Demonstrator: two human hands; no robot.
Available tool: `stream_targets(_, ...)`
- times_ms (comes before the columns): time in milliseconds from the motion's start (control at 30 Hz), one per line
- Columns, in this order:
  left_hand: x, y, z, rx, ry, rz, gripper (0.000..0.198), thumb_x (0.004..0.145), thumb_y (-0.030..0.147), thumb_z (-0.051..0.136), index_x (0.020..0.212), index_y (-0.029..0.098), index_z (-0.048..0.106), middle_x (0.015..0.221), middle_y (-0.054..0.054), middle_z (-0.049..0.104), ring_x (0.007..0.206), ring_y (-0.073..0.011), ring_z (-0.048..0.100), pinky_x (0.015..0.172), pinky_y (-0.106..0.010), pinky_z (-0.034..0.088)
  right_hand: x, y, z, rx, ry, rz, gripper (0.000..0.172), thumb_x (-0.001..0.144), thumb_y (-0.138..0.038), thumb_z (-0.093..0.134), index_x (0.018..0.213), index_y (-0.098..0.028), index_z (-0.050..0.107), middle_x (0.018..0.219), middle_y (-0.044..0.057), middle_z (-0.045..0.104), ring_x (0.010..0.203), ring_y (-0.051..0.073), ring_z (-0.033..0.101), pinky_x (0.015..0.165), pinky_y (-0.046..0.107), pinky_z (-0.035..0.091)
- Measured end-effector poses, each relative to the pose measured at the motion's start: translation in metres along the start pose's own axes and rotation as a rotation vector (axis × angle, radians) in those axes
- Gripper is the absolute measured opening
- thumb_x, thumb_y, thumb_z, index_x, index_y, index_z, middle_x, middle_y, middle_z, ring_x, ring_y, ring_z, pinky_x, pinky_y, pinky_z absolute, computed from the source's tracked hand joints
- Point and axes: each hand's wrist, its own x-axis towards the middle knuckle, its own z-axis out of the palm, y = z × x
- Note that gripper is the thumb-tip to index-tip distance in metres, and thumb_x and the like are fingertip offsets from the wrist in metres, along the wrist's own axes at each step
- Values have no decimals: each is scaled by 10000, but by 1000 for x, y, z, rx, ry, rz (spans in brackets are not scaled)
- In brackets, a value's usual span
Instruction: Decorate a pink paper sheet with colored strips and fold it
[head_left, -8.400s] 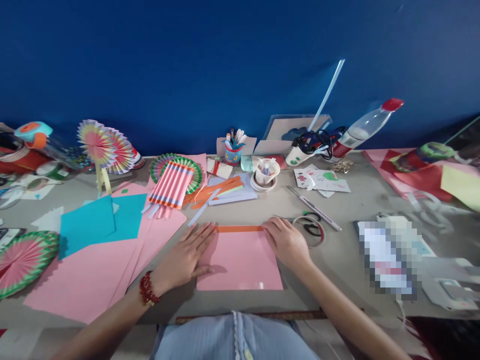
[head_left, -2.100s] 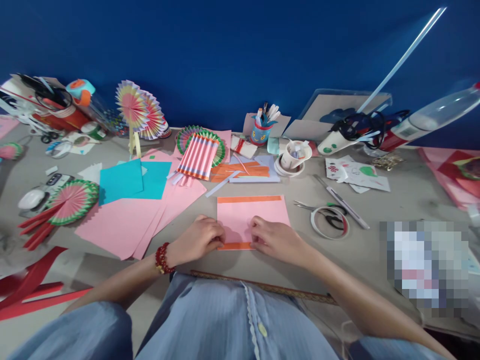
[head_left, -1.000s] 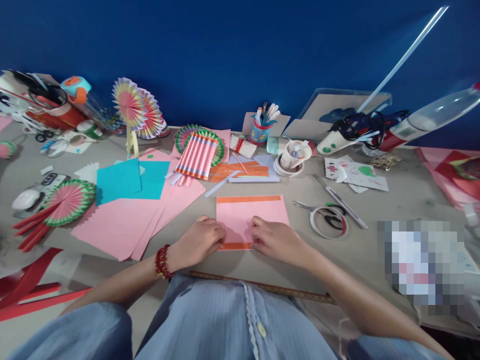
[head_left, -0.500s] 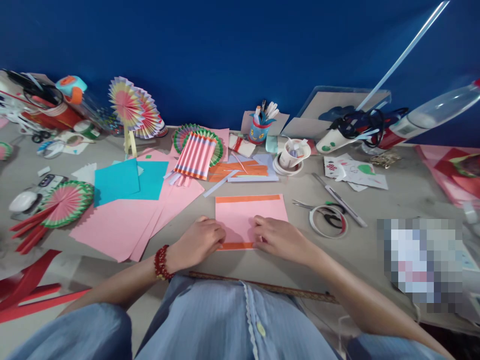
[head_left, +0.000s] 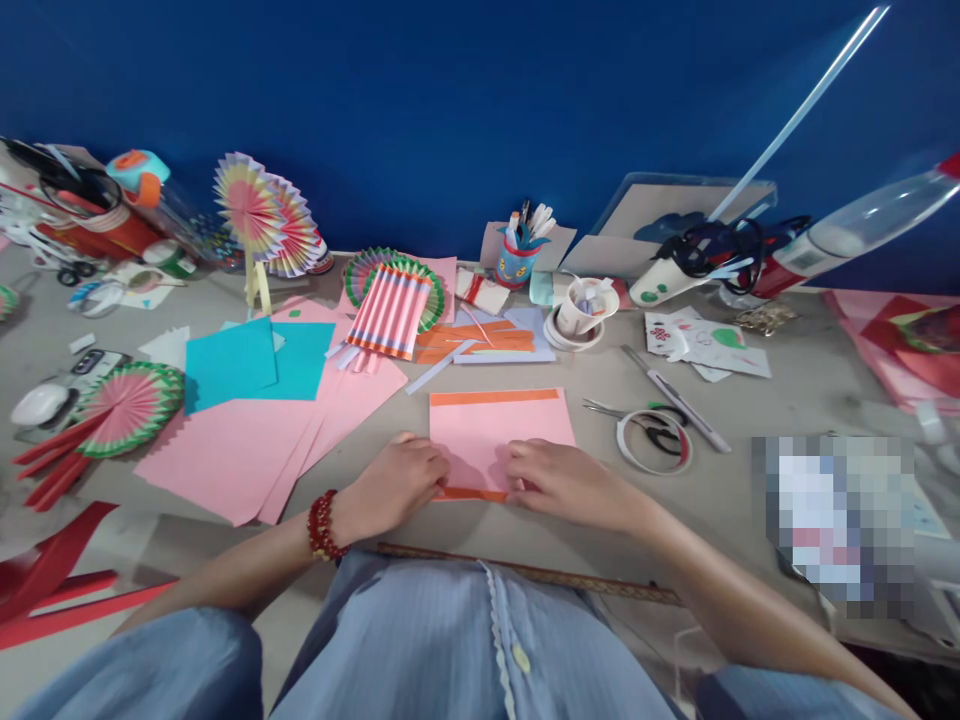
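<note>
A pink sheet of paper (head_left: 480, 435) lies in front of me, with an orange strip (head_left: 495, 397) along its far edge and another orange strip (head_left: 472, 494) along its near edge. My left hand (head_left: 401, 482) is closed at the near left corner, its fingers curled and pinching the edge. At the near right part, my right hand (head_left: 566, 482) pinches the same edge with bent fingers. Between the hands the near strip looks slightly bent up. The fingertips are partly hidden under the knuckles.
Scissors (head_left: 604, 408) and a tape roll (head_left: 626, 462) lie to the right, beside a utility knife (head_left: 679, 400). Blue sheets (head_left: 300, 362) rest on pink sheets (head_left: 217, 460) at the left. Behind are a pleated pink paper (head_left: 390, 315), a paper cup (head_left: 577, 318) and a pen holder (head_left: 516, 263).
The sheet's near orange edge now looks slightly lifted or bent between my hands. My right hand has shifted very little; the left stays in place.
</note>
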Motion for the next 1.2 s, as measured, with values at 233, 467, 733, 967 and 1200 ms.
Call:
stream_targets(233, 0, 0, -1, -14, -17, -2, 102, 949, 190, 534, 887, 173, 614, 893, -26, 659, 888, -197, 587, 817, -331, 330, -1, 0, -1, 62, -20, 12, 119, 937, -240, 500, 905, -208, 610, 973, 36, 637, 925, 194, 591, 751, 263, 384)
stream_targets(467, 2, -2, 1, 17, -16, 0, 90, 940, 185, 544, 889, 178, 618, 902, -19, 663, 884, -194, 590, 806, -331, 340, 0, 0, -5, 123, -76, -11, 149, 936, -262, 500, 813, -207, 563, 871, 16, 628, 857, 179, 580, 702, 244, 363)
stream_targets(733, 2, -1, 0, 51, -44, 3, 87, 941, 203, 555, 882, 167, 609, 908, -38, 663, 897, -210, 596, 801, -336, 344, 1, -2, -9, 252, -57, -184, 211, 964, -331, 511, 804, -201, 556, 849, 6, 598, 824, 160, 545, 740, 253, 365)
stream_targets(967, 3, 2, -7, 33, -64, -5, 74, 933, 182, 555, 879, 168, 604, 896, -36, 657, 890, -210, 594, 798, -330, 346, 3, 0, -12, 285, -59, -193, 228, 976, -338, 497, 805, -198, 554, 853, 1, 590, 833, 156, 549, 774, 260, 377)
stream_targets(1200, 2, 0, -6, 10, -39, 6, 100, 945, 199, 534, 872, 170, 596, 885, -32, 661, 880, -203, 589, 816, -333, 340, 3, 5, -5, 118, -8, -35, 154, 926, -198, 488, 826, -198, 605, 882, 27, 646, 874, 179, 577, 781, 267, 379)
